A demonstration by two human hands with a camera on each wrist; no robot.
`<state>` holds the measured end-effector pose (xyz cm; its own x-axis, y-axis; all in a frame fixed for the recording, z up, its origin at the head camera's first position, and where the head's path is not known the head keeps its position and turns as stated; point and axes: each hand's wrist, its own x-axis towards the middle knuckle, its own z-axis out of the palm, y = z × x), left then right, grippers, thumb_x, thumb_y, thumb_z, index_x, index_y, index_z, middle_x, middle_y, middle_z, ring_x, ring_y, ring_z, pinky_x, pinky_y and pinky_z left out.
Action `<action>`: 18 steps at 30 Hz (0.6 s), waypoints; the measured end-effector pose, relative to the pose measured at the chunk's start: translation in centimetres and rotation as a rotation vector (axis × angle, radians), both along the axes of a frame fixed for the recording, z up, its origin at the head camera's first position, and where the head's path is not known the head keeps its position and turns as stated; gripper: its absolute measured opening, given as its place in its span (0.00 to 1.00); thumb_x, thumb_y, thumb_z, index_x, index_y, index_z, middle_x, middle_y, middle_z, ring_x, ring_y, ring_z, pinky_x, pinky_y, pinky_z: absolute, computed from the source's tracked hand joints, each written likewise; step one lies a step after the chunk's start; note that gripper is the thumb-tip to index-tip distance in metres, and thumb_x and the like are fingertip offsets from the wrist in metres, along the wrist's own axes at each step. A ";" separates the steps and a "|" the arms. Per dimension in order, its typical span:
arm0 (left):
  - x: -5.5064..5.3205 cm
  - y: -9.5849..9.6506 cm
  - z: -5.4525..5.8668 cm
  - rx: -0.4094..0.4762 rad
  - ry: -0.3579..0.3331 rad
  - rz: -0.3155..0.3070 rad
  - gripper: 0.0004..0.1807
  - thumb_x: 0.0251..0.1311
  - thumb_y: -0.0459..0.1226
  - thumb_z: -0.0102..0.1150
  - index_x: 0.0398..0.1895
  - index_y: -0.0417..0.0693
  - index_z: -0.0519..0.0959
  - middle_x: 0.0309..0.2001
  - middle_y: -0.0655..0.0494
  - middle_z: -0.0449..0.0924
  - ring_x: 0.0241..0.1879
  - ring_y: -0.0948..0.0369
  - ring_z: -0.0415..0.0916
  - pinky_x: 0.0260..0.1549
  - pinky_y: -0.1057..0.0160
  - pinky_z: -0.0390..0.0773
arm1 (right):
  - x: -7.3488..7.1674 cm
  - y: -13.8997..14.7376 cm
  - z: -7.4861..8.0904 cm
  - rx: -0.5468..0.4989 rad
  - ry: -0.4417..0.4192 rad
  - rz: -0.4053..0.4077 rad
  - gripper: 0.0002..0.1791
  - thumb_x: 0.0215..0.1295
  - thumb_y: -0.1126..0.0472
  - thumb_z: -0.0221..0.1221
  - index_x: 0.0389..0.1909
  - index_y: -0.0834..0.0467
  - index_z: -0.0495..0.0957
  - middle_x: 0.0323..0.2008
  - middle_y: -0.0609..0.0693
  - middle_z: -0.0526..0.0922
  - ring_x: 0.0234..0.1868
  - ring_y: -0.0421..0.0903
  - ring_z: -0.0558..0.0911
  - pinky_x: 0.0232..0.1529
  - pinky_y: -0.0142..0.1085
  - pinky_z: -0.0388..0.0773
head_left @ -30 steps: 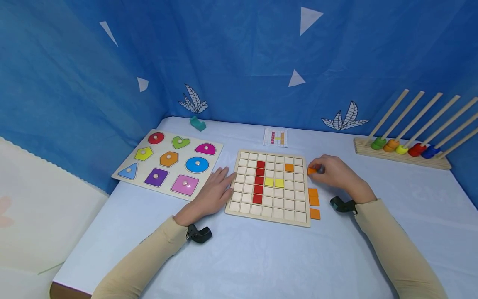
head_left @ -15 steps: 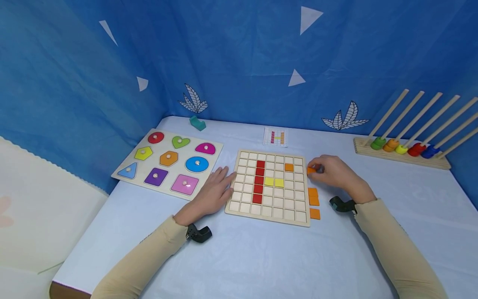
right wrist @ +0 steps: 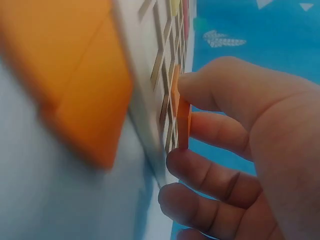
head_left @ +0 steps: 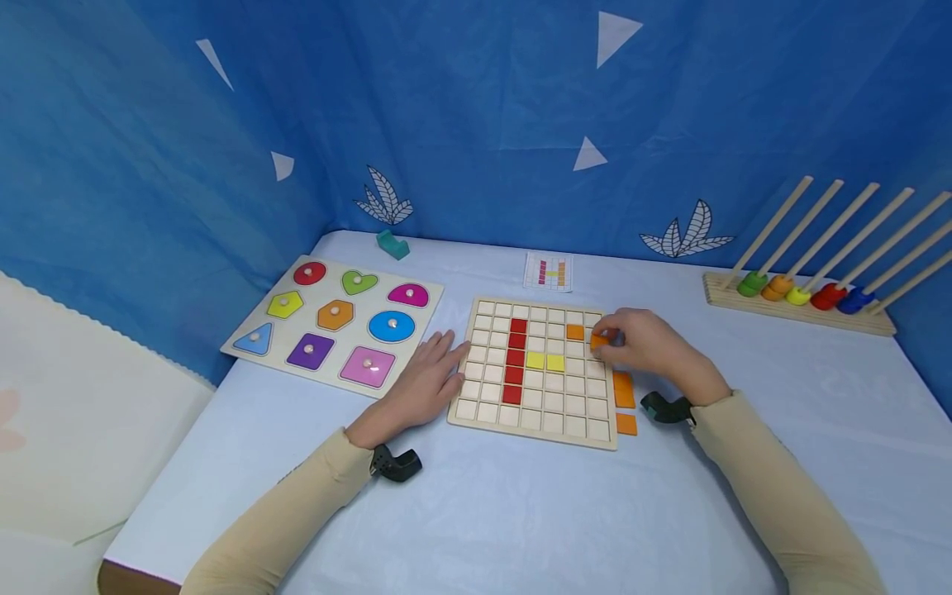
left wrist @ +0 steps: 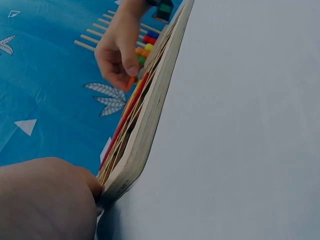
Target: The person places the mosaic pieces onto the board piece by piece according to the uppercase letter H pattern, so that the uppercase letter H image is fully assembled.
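Observation:
My right hand (head_left: 645, 345) pinches an orange square tile (right wrist: 184, 120) between thumb and fingers, over the right edge of the wooden grid board (head_left: 535, 426). In the board lie a column of several red tiles (head_left: 515, 360), two yellow tiles (head_left: 545, 361) and one orange tile (head_left: 575, 331) near the top right. My left hand (head_left: 422, 378) rests with spread fingers against the board's left edge; in the left wrist view only part of that left hand (left wrist: 47, 200) shows, at the board's corner. More orange tiles (head_left: 624, 390) lie on the table along the board's right side.
A shape-knob puzzle (head_left: 338, 326) lies to the left, partly beside my left hand. Behind the board is a small pattern card (head_left: 549, 272). A teal block (head_left: 392, 245) sits at the back left, and a peg stand with coloured rings (head_left: 799, 304) at the back right.
My right hand has moved left with the orange tile, from beside the board to over its right edge. The left hand stays in place.

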<state>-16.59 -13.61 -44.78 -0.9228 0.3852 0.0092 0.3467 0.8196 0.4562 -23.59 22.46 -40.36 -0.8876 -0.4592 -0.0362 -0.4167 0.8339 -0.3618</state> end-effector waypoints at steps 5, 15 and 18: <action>0.0 0.0 0.1 0.010 0.019 -0.010 0.30 0.74 0.41 0.47 0.77 0.42 0.64 0.80 0.36 0.54 0.81 0.39 0.47 0.79 0.39 0.50 | -0.1 -0.8 -0.1 -0.001 0.012 0.028 0.18 0.59 0.54 0.71 0.48 0.59 0.87 0.34 0.51 0.84 0.32 0.45 0.75 0.33 0.34 0.73; 0.0 -0.1 -0.1 0.011 0.026 -0.005 0.30 0.74 0.42 0.46 0.77 0.43 0.64 0.80 0.37 0.54 0.81 0.40 0.47 0.79 0.39 0.50 | 0.0 -2.2 -0.1 -0.007 0.020 0.084 0.19 0.60 0.55 0.71 0.49 0.60 0.87 0.35 0.51 0.85 0.33 0.45 0.75 0.35 0.35 0.74; -0.1 -0.1 -0.1 0.005 0.021 -0.004 0.30 0.74 0.42 0.46 0.77 0.43 0.64 0.80 0.37 0.54 0.81 0.40 0.47 0.79 0.39 0.50 | 0.0 -2.3 -0.2 -0.008 0.018 0.085 0.19 0.60 0.55 0.71 0.49 0.60 0.86 0.35 0.52 0.84 0.33 0.45 0.75 0.35 0.35 0.73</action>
